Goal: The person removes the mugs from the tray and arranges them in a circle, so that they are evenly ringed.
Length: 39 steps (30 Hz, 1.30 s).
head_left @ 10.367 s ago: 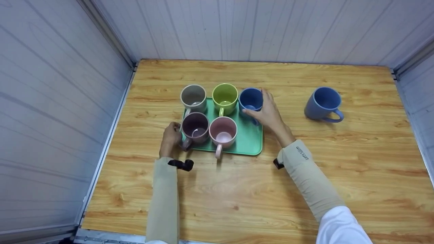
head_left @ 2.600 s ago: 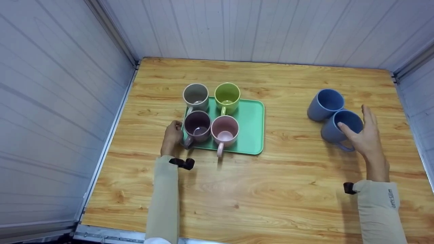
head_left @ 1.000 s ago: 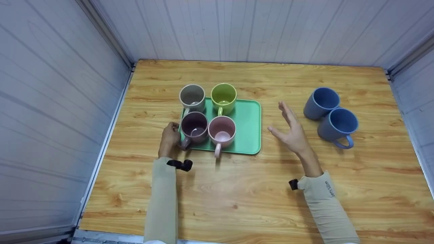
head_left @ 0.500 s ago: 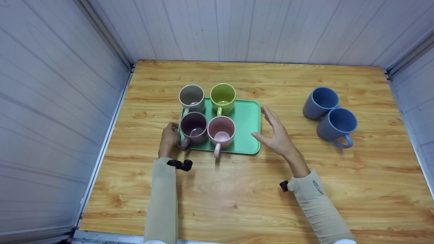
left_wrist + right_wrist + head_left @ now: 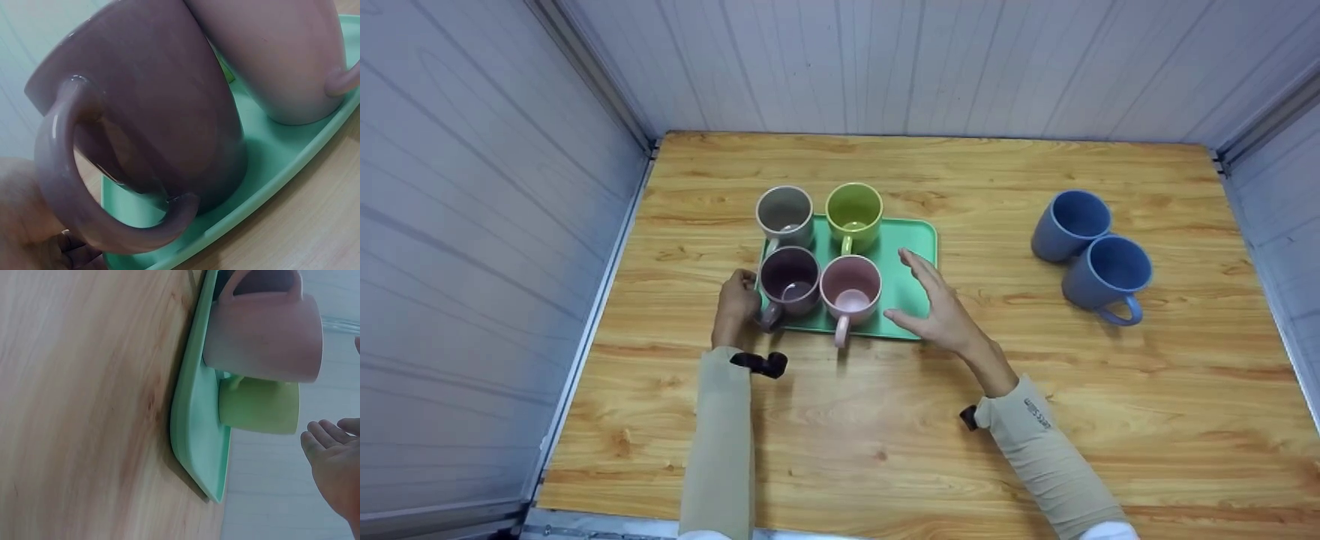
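Note:
My left hand (image 5: pixel 737 304) holds the left edge of the green tray (image 5: pixel 919 234), beside the dark purple mug (image 5: pixel 790 283). The left wrist view shows that mug's handle (image 5: pixel 56 169) in front of the hand, hiding part of the grip. Over the tray's right part, my right hand (image 5: pixel 941 315) is spread and holds nothing. Its thumb and fingers face the pink mug (image 5: pixel 851 296), apart from it. Behind stand a grey mug (image 5: pixel 785 217) and a yellow-green mug (image 5: pixel 855 214), both upright on the tray.
Two blue mugs, a rear one (image 5: pixel 1069 225) and a front one (image 5: pixel 1106 274), stand close together on the wooden table (image 5: pixel 840 450) to the right. White panel walls (image 5: pixel 877 67) enclose the table at the back and sides.
A blue mug went from the tray to the table beside the other blue mug, and my right hand let go. That hand then came left over the tray. My left hand stayed put.

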Tool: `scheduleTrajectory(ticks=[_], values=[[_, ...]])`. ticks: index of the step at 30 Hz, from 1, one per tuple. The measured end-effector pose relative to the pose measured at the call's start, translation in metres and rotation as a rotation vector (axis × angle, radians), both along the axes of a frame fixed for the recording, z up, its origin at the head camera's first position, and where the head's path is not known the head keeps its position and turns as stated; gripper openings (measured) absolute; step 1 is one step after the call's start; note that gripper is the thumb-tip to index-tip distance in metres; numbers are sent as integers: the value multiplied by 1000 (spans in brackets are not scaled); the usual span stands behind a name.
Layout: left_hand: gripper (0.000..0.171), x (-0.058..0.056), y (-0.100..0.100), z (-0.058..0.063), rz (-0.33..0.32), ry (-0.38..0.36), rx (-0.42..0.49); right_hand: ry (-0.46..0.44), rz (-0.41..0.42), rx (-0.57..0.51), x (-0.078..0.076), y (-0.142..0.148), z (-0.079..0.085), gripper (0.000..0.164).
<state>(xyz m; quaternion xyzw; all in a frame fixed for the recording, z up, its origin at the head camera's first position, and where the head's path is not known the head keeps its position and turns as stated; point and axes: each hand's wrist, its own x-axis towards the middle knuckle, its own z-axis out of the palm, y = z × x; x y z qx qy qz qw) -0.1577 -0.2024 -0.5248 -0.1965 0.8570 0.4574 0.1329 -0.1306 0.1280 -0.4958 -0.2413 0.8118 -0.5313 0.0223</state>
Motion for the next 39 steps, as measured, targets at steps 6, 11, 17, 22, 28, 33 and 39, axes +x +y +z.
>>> scheduleTrajectory(ticks=[6, 11, 17, 22, 28, 33, 39], values=[[40, 0, 0, -2, 0, 13, -5, 3, 15, 55, 1, -10, -3, 88], [43, 0, 1, -1, -3, 10, 2, -18, 2, 112, 5, -19, -5, 93], [41, 0, 1, -2, -2, 13, -9, 8, -11, 142, 6, -34, -5, 97], [35, 1, 0, -2, -18, 25, -25, 24, -54, 119, 8, -45, -6, 96], [35, 0, 0, -2, -18, 26, -35, 17, -117, 120, 9, -57, -6, 101], [36, 0, 1, -1, -4, 14, -21, -4, -166, 145, 9, -67, -6, 105], [42, -1, 2, -3, 7, 38, -43, -11, -229, 173, 10, -75, -6, 107]])
